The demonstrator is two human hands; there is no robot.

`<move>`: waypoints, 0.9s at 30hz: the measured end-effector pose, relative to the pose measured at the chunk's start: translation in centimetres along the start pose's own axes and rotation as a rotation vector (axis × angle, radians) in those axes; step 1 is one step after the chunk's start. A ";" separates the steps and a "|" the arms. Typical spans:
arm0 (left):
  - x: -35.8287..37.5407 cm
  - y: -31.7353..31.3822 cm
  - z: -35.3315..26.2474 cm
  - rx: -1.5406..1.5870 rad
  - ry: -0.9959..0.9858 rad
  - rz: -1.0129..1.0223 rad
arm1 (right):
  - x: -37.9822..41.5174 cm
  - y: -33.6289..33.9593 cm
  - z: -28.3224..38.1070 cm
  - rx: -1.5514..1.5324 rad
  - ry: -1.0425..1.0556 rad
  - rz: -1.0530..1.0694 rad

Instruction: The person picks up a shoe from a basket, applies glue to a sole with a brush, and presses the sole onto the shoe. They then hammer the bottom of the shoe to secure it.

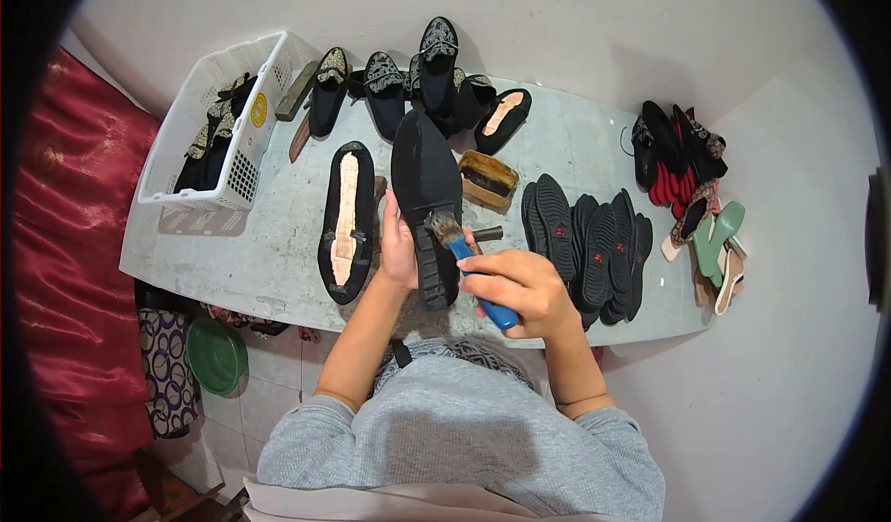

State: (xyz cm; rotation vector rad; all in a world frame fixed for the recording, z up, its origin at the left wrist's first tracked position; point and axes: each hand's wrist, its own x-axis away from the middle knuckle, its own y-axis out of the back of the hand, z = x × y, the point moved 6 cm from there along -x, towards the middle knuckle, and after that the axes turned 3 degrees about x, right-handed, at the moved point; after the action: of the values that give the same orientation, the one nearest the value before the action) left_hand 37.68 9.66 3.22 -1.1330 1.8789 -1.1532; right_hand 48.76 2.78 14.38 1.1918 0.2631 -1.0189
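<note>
My left hand (pixel 399 251) grips a black shoe sole (pixel 427 165) from its left side, with the long sole held up over the table and its ridged heel end toward me. In my right hand (pixel 520 290) is a brush (pixel 484 305) with a blue handle. Its bristles touch the sole near the middle. To the left lies a black shoe upper (pixel 348 225), bottom up, with a pale strip down its centre. Just behind the held sole sits a wooden box (pixel 488 180) with dark, stained insides.
Several black soles (pixel 594 248) are piled at right. Finished-looking black shoes (pixel 385 95) stand along the back. A white basket (pixel 255 137) holds more shoes at left. Sandals (pixel 719 244) and other shoes (pixel 682 151) crowd the right end. A green basin (pixel 216 355) is below the table (pixel 278 253).
</note>
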 end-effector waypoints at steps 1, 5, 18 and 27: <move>0.0 0.6 0.1 -0.033 0.007 -0.054 | 0.0 0.4 -0.1 -0.005 -0.021 -0.029; -0.1 0.5 -0.1 -0.028 -0.030 -0.072 | -0.3 0.5 -0.3 0.013 -0.017 -0.099; 0.0 -0.1 -0.3 -0.033 -0.036 -0.029 | 0.1 -0.1 0.1 0.015 0.024 0.003; 0.1 0.2 -0.3 -0.044 -0.017 0.018 | 0.2 0.4 0.3 -0.015 0.003 0.018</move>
State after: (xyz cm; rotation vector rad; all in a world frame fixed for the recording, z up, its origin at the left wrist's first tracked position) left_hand 37.28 9.73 3.16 -1.1443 1.9057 -1.0938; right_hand 49.12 2.36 14.63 1.1804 0.2619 -0.9980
